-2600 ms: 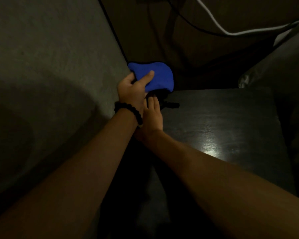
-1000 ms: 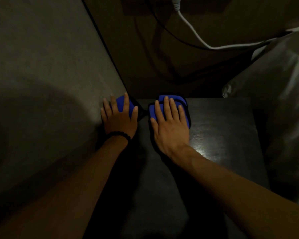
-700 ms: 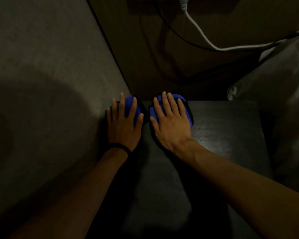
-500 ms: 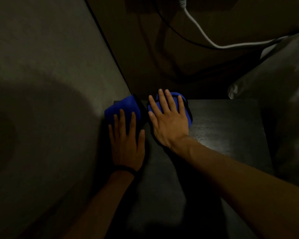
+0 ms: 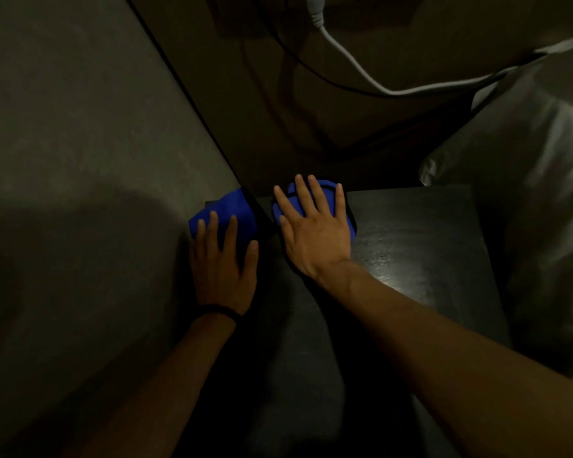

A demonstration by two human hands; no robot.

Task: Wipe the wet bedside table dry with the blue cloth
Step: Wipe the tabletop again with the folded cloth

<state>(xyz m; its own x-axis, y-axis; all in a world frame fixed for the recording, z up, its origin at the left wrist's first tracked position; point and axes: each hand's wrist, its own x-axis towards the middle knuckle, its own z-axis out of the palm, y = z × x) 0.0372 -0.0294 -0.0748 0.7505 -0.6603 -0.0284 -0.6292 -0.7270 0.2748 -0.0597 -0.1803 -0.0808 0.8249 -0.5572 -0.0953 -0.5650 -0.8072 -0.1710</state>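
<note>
Two bright blue cloth bunches lie under flat hands.

dark bedside table under blue cloth

Left hand slid back (nearer), uncovering blue cloth.

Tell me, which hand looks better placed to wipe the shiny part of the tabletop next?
Probably the right hand: it presses blue cloth flat beside the bedside table's glossy patch.
</note>
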